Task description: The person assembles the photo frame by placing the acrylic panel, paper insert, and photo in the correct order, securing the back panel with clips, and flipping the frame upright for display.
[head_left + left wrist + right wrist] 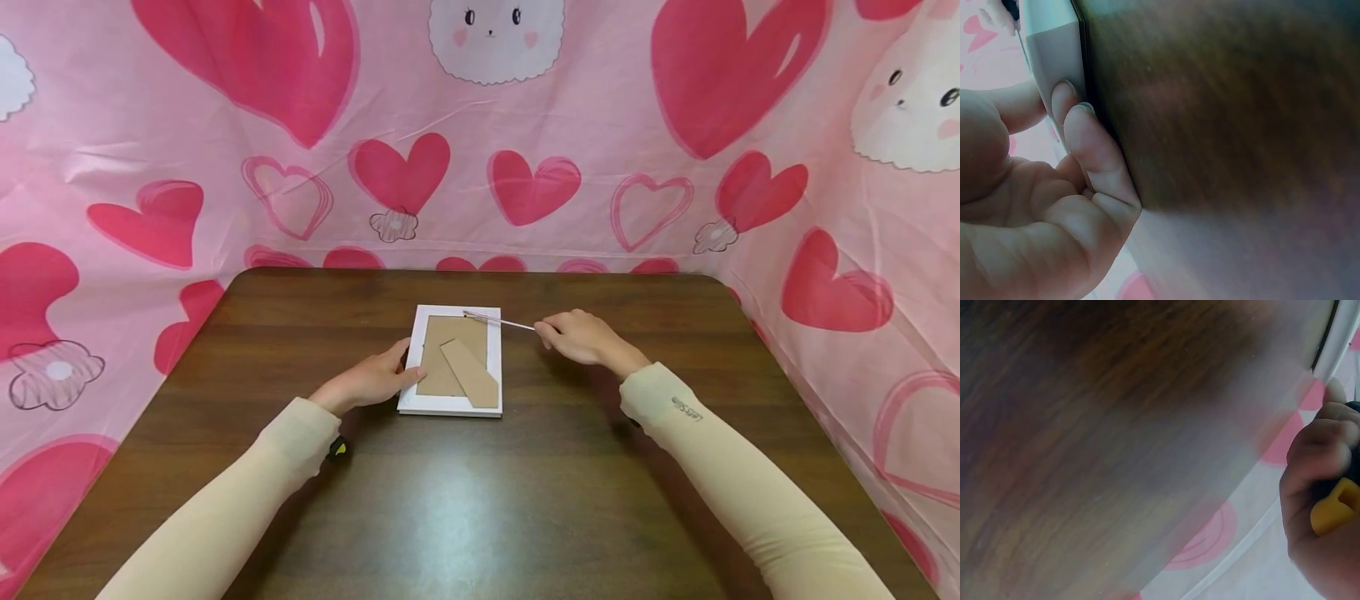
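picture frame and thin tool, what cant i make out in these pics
Picture frame, front: head view, hidden under its own back.
Thin tool, tip: head view, too small to tell its shape.
Handle: right wrist view, cut off by the right edge, partly covered by the right hand.
Black-and-yellow thing: head view, partly hidden by the left sleeve.

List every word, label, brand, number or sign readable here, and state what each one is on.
"Let'sSlim": on the right sleeve, near the cuff; the print is small, so the apostrophe and spacing are uncertain.
No other text can be read: none shows on the back of the photo frame, the screwdriver or the left sleeve; the pink cloth shows only pictures, such as hearts.
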Demonstrator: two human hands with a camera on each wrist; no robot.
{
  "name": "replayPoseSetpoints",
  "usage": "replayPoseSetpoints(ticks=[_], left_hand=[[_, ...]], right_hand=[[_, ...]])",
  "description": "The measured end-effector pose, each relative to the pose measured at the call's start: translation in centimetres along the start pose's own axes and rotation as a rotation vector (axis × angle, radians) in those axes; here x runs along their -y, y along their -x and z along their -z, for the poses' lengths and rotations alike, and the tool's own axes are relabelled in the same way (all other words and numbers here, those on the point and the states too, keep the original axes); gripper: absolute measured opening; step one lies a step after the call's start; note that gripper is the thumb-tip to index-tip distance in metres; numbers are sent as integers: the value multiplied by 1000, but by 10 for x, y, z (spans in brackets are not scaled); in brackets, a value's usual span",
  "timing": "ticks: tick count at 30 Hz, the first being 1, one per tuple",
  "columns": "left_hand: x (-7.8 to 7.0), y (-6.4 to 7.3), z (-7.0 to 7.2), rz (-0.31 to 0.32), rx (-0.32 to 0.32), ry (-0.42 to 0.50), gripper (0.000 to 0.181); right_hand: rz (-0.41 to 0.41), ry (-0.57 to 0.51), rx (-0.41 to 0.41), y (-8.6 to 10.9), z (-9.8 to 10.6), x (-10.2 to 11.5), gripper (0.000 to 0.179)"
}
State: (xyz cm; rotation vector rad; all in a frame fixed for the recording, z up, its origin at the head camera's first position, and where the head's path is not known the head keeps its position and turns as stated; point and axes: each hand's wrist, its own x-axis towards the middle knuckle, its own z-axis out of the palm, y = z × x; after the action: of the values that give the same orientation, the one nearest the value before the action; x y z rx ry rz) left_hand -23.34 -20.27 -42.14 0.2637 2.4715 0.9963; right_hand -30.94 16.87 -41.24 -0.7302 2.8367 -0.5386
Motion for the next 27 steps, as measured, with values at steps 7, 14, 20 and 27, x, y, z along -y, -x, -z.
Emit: replayPoseSetpoints(ticks=[7,14,20,27], left_hand=[[0,0,0,-2,-2,-3,79],[-1,1,-1,-3,-1,-4,78],[-2,3,-1,-4,-8,3,77],[-3,3,-3,-4,-12,-9,85]], right_hand=[[-1,-60,32,2,2,0,42],[-39,-96,127,1,2,-2,40],[-67,-20,145,-3,2,-1,52],[-90,61,130,-8,0,2,65]])
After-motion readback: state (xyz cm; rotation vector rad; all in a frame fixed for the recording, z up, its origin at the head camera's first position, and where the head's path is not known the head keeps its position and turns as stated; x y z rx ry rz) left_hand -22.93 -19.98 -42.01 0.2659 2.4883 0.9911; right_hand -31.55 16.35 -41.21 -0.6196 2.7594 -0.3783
